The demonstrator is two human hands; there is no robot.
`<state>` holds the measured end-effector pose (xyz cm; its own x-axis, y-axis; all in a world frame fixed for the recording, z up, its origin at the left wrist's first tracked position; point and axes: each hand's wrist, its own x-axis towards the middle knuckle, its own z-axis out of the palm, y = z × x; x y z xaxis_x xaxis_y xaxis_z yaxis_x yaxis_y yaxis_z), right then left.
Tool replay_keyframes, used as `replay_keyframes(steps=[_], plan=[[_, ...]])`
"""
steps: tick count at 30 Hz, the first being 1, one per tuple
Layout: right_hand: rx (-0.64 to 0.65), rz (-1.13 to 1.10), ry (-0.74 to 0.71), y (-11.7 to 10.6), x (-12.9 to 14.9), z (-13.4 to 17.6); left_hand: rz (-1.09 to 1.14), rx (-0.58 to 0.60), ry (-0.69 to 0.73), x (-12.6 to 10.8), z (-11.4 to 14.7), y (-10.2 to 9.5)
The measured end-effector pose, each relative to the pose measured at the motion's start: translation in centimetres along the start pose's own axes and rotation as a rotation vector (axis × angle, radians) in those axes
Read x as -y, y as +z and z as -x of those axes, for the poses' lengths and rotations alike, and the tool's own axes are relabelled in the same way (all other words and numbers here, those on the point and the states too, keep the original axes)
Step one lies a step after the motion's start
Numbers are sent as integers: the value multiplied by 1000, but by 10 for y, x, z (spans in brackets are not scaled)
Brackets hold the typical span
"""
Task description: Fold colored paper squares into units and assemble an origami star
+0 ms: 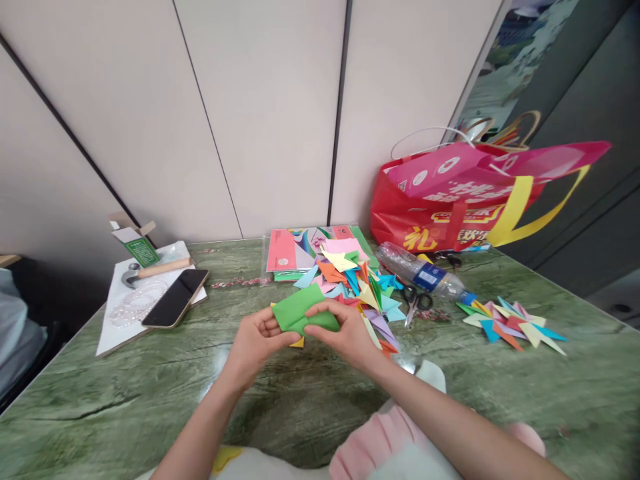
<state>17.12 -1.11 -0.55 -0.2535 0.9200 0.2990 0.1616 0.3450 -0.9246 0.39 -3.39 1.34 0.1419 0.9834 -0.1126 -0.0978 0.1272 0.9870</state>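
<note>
A folded green paper (300, 308) is held up above the table between both my hands. My left hand (257, 339) grips its left end, thumb along the lower edge and fingers behind. My right hand (345, 330) pinches the right part, with the index finger on the face and the thumb at the lower edge. Just beyond lies a pile of folded coloured paper pieces (353, 280), partly hidden by my right hand. A yellow paper corner (299, 343) shows beneath the green paper.
Black-handled scissors (415, 300) and a plastic bottle (425, 272) lie right of the pile. Farther right is a paper star shape (513, 323). A red bag (440, 200) stands behind. At left are a phone (175, 299), a hammer (160, 268) and a bead string (139, 303).
</note>
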Motion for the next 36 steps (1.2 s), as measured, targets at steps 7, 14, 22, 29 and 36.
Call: replay_keyframes(steps=[7,14,22,29,36], plan=[[-8,-10,23,0,0,0,61,59,-20,2,0,-2],[13,-26,5,1,-2,1,35,67,-15,0,1,-1],[14,-37,-26,2,-4,1,7,40,2,1,1,-1],[17,0,-45,1,1,1,4,30,-14,1,1,-1],[12,9,-20,1,0,1,-8,28,-53,2,1,-1]])
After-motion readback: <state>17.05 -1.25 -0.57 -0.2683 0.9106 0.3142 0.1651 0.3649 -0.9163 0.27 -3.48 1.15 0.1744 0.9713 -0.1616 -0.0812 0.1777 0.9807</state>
